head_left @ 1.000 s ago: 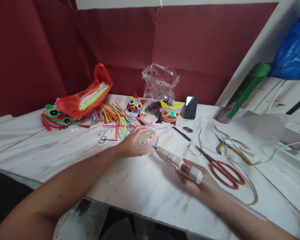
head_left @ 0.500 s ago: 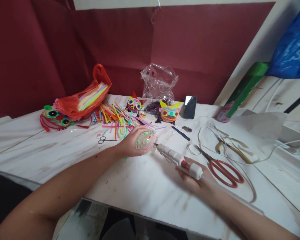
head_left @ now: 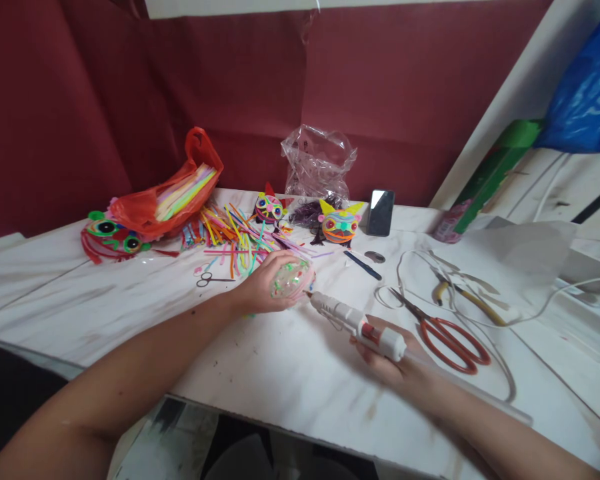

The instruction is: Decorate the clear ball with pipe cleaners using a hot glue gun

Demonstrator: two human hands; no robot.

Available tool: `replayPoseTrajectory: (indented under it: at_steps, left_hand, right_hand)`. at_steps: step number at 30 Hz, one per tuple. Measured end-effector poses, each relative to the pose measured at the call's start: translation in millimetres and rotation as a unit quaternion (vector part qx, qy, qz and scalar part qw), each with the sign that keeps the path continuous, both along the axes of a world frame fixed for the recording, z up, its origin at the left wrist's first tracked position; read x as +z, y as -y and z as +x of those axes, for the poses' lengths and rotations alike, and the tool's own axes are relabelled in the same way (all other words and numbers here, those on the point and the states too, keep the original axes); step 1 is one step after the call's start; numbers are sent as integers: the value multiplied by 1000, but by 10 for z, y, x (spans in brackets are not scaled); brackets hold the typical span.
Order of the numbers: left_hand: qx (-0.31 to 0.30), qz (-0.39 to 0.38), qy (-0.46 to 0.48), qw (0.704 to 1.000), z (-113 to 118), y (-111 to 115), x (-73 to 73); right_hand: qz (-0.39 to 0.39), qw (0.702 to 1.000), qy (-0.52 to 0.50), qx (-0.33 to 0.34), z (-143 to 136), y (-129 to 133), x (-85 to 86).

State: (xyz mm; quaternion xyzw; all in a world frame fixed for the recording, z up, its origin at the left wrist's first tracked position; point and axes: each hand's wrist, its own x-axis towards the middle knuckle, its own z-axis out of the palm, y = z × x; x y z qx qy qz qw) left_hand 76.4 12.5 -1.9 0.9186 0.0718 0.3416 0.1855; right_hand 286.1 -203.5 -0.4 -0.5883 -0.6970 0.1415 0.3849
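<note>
My left hand [head_left: 263,287] is closed around a clear rounded piece [head_left: 289,279] with green and red bits and pink strips along its lower right side. In my right hand [head_left: 387,357] is a white glue gun [head_left: 347,317], its nozzle pointing left. The nozzle tip is at the lower right edge of the clear piece; whether they touch I cannot tell. A glue stick trails from the gun's back end along my forearm. Loose coloured pipe cleaners [head_left: 240,233] lie just beyond my left hand.
Red-handled scissors [head_left: 450,340], pliers [head_left: 473,303] and a white cord lie to the right. Small scissors [head_left: 213,280] lie left. Behind are two decorated heads [head_left: 339,227], a phone [head_left: 381,213] and a clear bag [head_left: 317,163]. A red bag [head_left: 165,200] and another head [head_left: 113,237] stand left.
The glue gun's nozzle has shifted slightly left and down along the edge of the clear piece. The clear piece seems slightly turned in my left hand.
</note>
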Motion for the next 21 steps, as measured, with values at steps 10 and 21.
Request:
replayPoseTrajectory:
  at_steps: [10, 21]
  left_hand:
    - [8, -18, 3, 1000, 9, 12, 3]
    - [28, -253, -8, 967, -17, 12, 17]
  right_hand:
    - [6, 1000, -1, 29, -24, 14, 2]
    - [-89, 904, 246, -337, 713, -195, 278]
